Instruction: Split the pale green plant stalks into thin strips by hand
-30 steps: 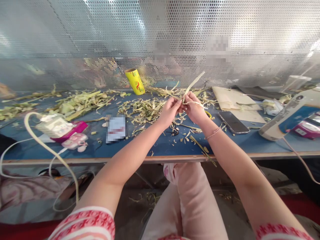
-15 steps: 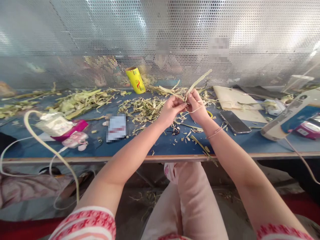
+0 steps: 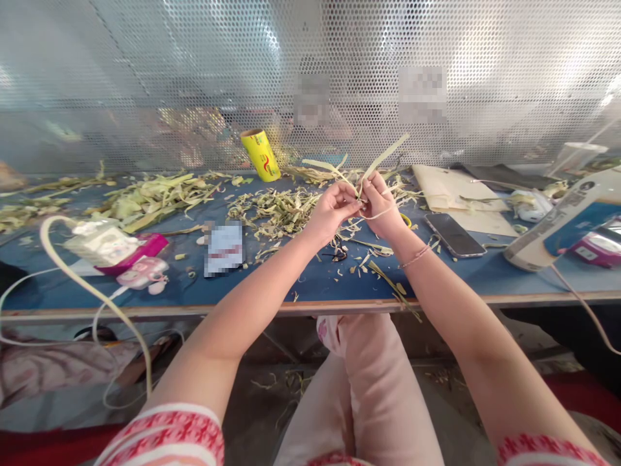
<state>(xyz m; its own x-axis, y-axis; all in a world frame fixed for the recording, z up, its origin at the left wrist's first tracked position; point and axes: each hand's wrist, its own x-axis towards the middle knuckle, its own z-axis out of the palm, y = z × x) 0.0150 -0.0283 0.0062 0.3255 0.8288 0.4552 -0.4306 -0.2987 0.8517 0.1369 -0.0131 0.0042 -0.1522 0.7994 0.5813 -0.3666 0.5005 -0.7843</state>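
My left hand (image 3: pixel 336 208) and my right hand (image 3: pixel 379 199) meet above the blue table, fingertips pinched together on pale green plant-leaf strips (image 3: pixel 385 155). One strip end rises to the upper right from my right fingers; another points up and left above my left hand. A thin strand loops across the back of my right hand. The exact crossing point of the strips is partly hidden by my fingers. Beneath and behind my hands lies a heap of short, curled leaf scraps (image 3: pixel 281 210).
A larger pile of leaf strips (image 3: pixel 158 194) lies at left. A yellow tube (image 3: pixel 262 155) leans near the perforated metal screen (image 3: pixel 194 58). A phone (image 3: pixel 455 235), brown paper (image 3: pixel 439 184) and a carton (image 3: pixel 548 230) are at right. At left sits a corded white-and-pink device (image 3: pixel 109 246).
The strip above my left hand now stands out raised toward the upper left. Both hands keep nearly the same place and grip; the view has shifted slightly.
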